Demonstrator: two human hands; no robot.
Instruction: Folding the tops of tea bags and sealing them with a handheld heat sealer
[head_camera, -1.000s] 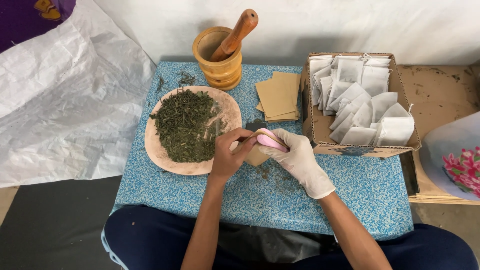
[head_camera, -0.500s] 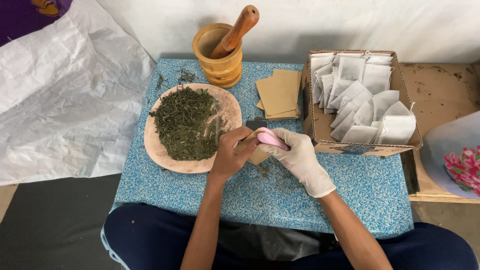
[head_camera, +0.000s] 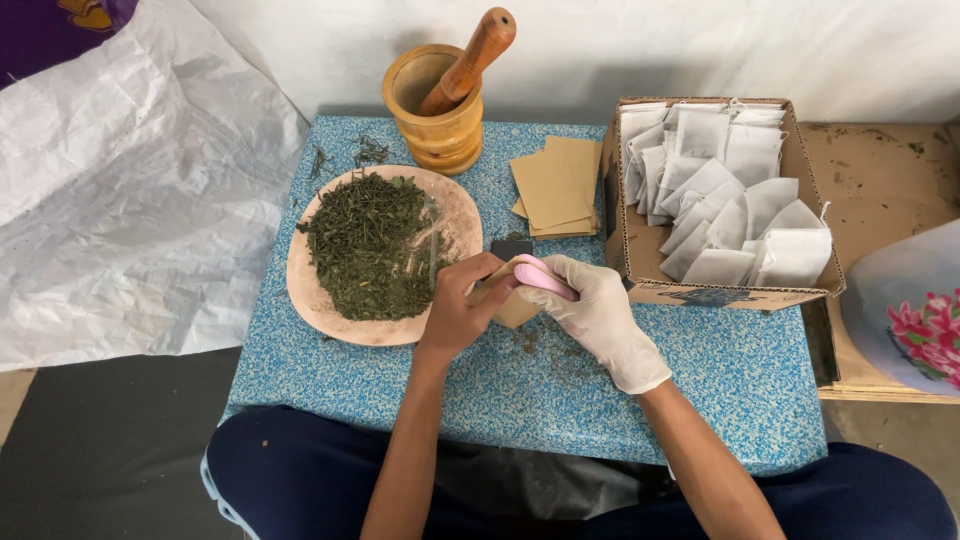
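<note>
The bare left hand (head_camera: 455, 312) pinches the brown paper pouch (head_camera: 510, 300) open while the gloved right hand (head_camera: 598, 318) grips a pink scoop (head_camera: 543, 280) at its mouth; a tilt risks spilling dried leaves onto the blue table (head_camera: 700, 370)

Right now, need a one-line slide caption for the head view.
Bare left hand holds a small brown paper pouch while the white-gloved right hand tips a pink plastic scoop into it beside a round plate of dried green leaves.

An open brown cardboard box (head_camera: 640, 262) stood at the right edge of the blue speckled table, packed with small white filter bags (head_camera: 722, 195), some with drawstrings. Beside the box on its left lay a loose stack of flat tan paper envelopes (head_camera: 556, 188). Another tan envelope (head_camera: 512, 303) was held between the bare left hand (head_camera: 462, 310) and gloved right hand (head_camera: 596, 312).
</note>
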